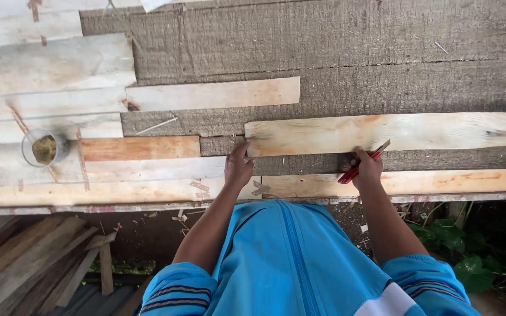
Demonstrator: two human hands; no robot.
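On one pale plank (382,133), left grip (238,169) spread; right grip (367,169) pinching one red pencil (361,165).

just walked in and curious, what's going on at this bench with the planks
A person in a blue jacket leans over a rough wooden workbench. The left hand presses down on the near left end of a pale plank lying across the bench. The right hand holds a red pencil-like tool against the plank's near edge. Other boards lie to the left, with a small round container among them.
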